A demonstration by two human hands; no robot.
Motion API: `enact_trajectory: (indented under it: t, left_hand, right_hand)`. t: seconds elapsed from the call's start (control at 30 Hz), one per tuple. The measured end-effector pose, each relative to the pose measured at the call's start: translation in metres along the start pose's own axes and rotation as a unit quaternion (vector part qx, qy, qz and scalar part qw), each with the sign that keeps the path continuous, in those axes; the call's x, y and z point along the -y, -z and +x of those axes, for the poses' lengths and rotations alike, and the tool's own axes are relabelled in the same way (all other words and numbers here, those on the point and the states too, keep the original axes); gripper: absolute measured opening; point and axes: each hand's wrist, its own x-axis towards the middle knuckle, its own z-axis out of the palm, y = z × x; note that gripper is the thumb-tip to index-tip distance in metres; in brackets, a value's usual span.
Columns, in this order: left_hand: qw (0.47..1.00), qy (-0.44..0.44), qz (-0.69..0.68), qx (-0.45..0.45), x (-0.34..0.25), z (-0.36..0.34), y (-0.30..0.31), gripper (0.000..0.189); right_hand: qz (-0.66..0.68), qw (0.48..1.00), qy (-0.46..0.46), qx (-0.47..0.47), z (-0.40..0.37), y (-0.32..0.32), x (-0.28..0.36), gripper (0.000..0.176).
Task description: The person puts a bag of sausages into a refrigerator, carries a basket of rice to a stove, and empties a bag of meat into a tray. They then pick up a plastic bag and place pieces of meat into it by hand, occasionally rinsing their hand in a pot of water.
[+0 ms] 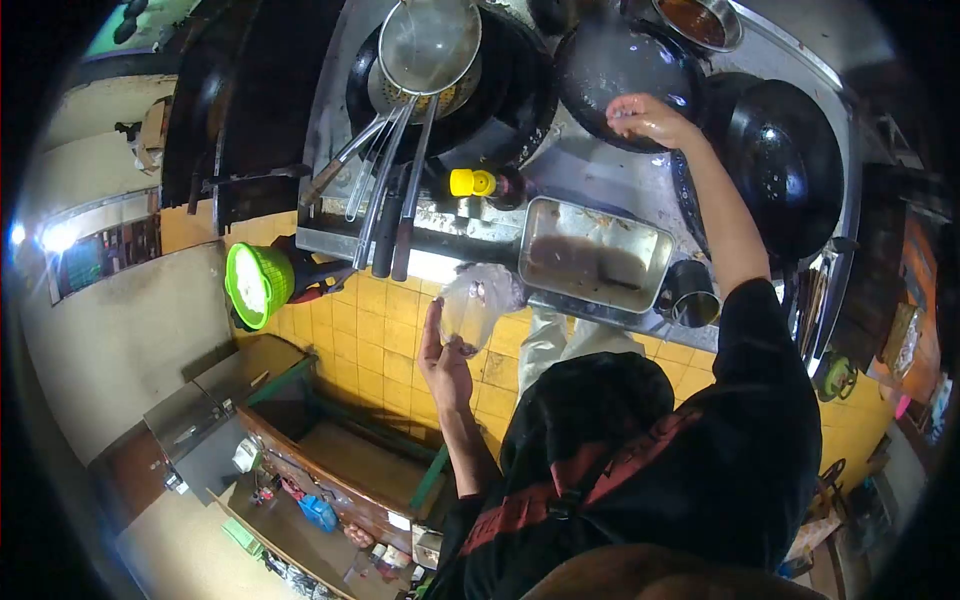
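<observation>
My left hand [446,366] grips the rim of a clear plastic bag [478,306] in front of the stove counter; the bag's mouth faces me and some pale contents lie at its far end. My right hand [652,122] reaches over a dark wok [625,75] with steam rising from it. Its fingers are bent and drawn together, and I cannot tell what is between them. Between my hands, a rectangular metal tray [598,296] with brownish liquid stands at the counter edge. Left of the tray are bottles with yellow caps [472,183].
A large wok [520,90] at the left holds strainers [430,45] and ladles whose handles stick out over the edge. Another dark wok [785,165] is on the right. A metal bowl [700,22] of brown liquid sits behind. A dark cup [690,295] and a green basket [258,287] flank the counter.
</observation>
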Motion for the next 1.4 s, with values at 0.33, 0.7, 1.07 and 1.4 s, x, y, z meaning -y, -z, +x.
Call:
enact_trajectory:
  t: [0.33,0.7,1.07,1.4]
  left_hand:
    - [1.000,-0.007,-0.004,0.014,0.000,-0.004,-0.003,0.060]
    - [0.999,-0.012,-0.047,0.016,0.002,-0.005,-0.002,0.061]
    - [0.999,-0.006,-0.037,0.027,-0.002,-0.002,-0.006,0.060]
    - [0.998,-0.018,-0.053,0.032,0.001,0.004,-0.004,0.061]
  right_hand:
    - [0.484,0.853,0.128,-0.149,0.018,-0.011,0.043,0.030]
    - [0.626,0.717,0.226,-0.206,0.052,-0.011,0.053,0.026]
    - [0.554,0.757,0.210,-0.276,0.060,-0.020,0.062,0.025]
    - [0.643,0.708,0.223,-0.190,0.057,-0.010,0.066,0.025]
